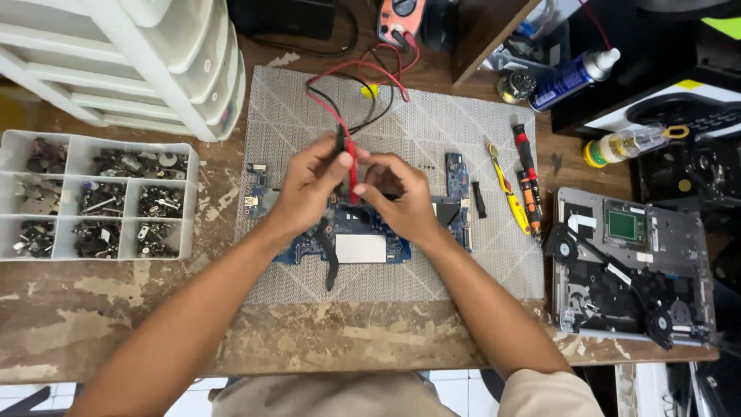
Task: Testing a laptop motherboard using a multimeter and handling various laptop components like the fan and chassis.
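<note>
Screws and small dark metal parts were sorted in a clear plastic compartment tray (96,197), left of the grey woven work mat (432,123). On the mat a blue laptop circuit board (363,239) was laid, mostly covered by both hands. The left hand (309,189) was closed around a black multimeter probe (340,143), and the right hand (397,197) was pinched on a red multimeter probe (352,174), both tips brought down on the board's upper middle, directly beneath the fingers. For a clean reading, the tips would best be kept steady and apart. Right of the mat's centre a yellow-handled tool (508,193) and a red-and-black screwdriver (526,166) were laid; beyond the mat's right edge, an opened grey laptop chassis (629,262) was placed.
</note>
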